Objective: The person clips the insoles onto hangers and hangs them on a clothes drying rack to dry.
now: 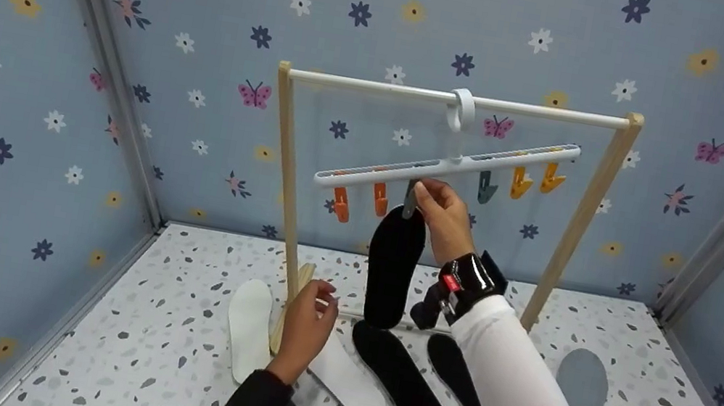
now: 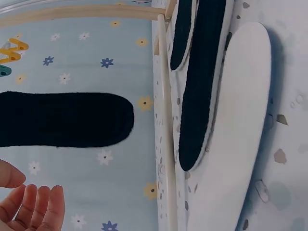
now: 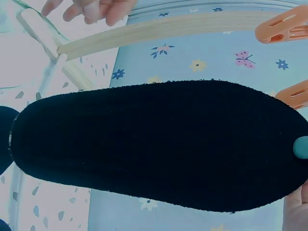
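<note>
In the head view my right hand [image 1: 445, 220] pinches a dark green clip [image 1: 410, 200] under the white hanger [image 1: 446, 167]. The clip bites the top end of a black insole [image 1: 393, 267], which hangs upright below it. The right wrist view shows this insole broadside, with the tip of the clip [image 3: 302, 147] on its end. My left hand [image 1: 309, 323] is lower and to the left, fingers loosely bent, holding nothing. In the left wrist view its fingertips are apart from the hanging insole [image 2: 67, 119].
The hanger tilts, right end higher, on a rack's white rail [image 1: 374, 87]. Orange clips [image 1: 341, 205], another green clip [image 1: 486, 188] and yellow clips [image 1: 520, 183] hang from it. On the speckled surface lie white insoles [image 1: 248, 331], black insoles [image 1: 402, 382] and a grey insole [image 1: 583, 387].
</note>
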`<action>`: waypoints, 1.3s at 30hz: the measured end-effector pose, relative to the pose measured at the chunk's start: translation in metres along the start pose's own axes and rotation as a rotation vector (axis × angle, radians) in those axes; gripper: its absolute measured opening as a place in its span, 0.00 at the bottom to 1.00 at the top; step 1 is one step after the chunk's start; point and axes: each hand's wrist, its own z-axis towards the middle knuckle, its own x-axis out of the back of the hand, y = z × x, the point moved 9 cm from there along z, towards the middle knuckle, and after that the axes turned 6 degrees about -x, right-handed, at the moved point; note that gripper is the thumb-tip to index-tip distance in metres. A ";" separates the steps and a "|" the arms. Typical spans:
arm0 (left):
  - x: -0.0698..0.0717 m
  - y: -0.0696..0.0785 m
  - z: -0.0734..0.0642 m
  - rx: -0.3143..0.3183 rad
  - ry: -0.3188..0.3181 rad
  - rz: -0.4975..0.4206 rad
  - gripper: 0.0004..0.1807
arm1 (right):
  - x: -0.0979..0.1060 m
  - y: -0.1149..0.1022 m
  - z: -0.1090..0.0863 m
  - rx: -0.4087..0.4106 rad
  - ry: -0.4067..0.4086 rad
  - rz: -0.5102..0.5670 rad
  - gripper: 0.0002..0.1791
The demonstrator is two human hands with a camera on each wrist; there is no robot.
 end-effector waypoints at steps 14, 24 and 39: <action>0.012 -0.020 -0.011 0.031 -0.020 0.004 0.08 | 0.003 0.001 -0.001 0.013 0.033 0.013 0.15; 0.020 -0.032 -0.014 0.072 -0.014 0.044 0.09 | 0.004 0.007 0.002 0.005 0.037 0.028 0.15; 0.033 -0.042 -0.008 0.118 0.000 0.133 0.10 | 0.006 0.004 0.001 0.039 0.052 -0.004 0.13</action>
